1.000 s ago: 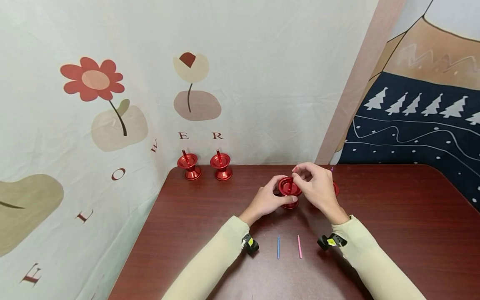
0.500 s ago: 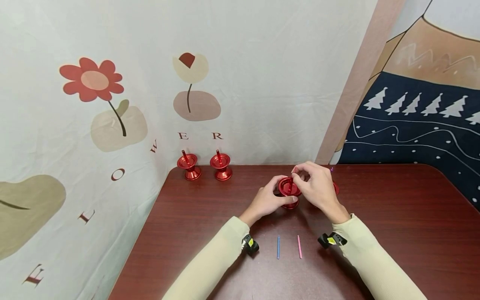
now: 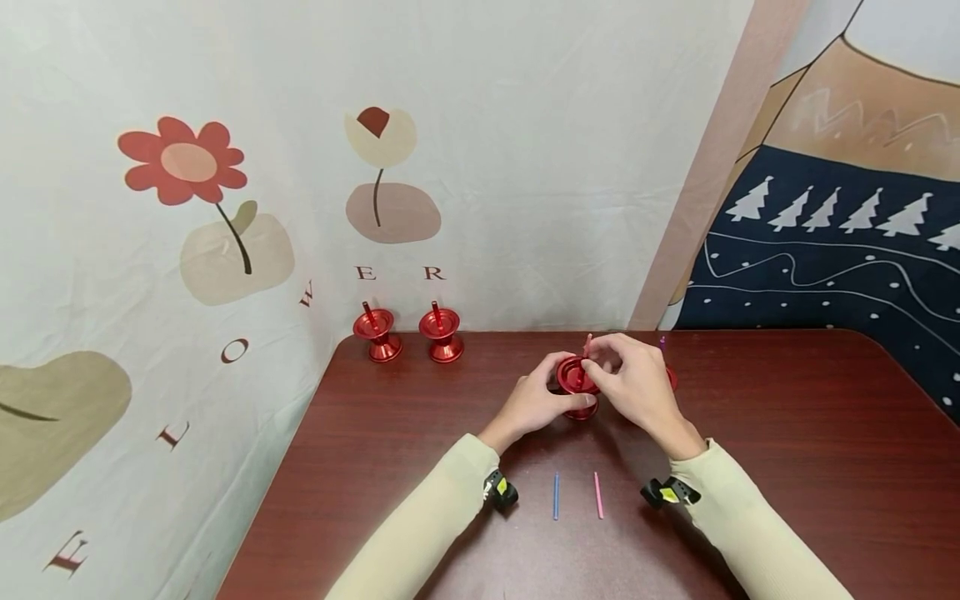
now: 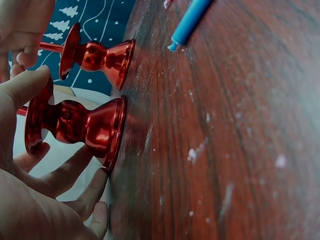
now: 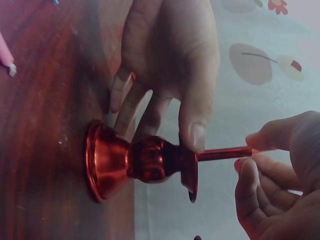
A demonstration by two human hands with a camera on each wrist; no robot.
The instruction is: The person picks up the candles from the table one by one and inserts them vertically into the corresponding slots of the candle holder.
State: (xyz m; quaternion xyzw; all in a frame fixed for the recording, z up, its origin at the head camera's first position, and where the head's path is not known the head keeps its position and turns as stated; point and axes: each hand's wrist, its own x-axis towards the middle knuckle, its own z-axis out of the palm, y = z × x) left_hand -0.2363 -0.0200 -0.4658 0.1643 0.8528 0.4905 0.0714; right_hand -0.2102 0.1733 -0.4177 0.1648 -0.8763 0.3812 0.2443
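Observation:
My left hand (image 3: 536, 394) steadies a shiny red candle holder (image 3: 576, 377) upright on the table, its thumb on the dish rim and fingers behind it. In the right wrist view, the holder's thin upright tube (image 5: 225, 154) rises from its dish. My right hand (image 3: 633, 379) pinches a slim pinkish candle (image 3: 588, 342) at the top of that tube; fingers hide most of it. Whether the candle is inside the tube I cannot tell. Behind the right hand stands another red holder (image 3: 672, 377), partly hidden, with a purple candle (image 3: 662, 342) above it.
Two more red candle holders (image 3: 377, 333) stand at the back left by the fabric wall. A blue candle (image 3: 557, 497) and a pink candle (image 3: 598, 496) lie between my forearms on the brown table (image 3: 360, 500).
My right hand has dipped slightly and its fingers sit lower, so the pinkish candle's tip now shows above them. The left hand and its holder stay in place.

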